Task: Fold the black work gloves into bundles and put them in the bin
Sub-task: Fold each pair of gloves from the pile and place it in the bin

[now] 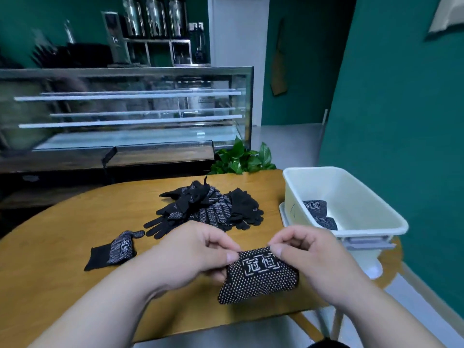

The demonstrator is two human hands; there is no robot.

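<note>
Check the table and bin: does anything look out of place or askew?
One glove bundle lies alone on the table, apart from the loose pile and outside the bin. It looks half done: its cuff is splayed and a fingertip pokes out.

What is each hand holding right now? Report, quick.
Left hand: closed, pinching the folded glove bundle.
Right hand: closed, pinching the same bundle's top edge.

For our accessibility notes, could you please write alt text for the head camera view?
The left hand and right hand pinch the top edge of a black dotted glove bundle above a wooden table. Behind it lie a pile of loose gloves and a half-folded glove; a white bin on the right holds folded bundles.
</note>
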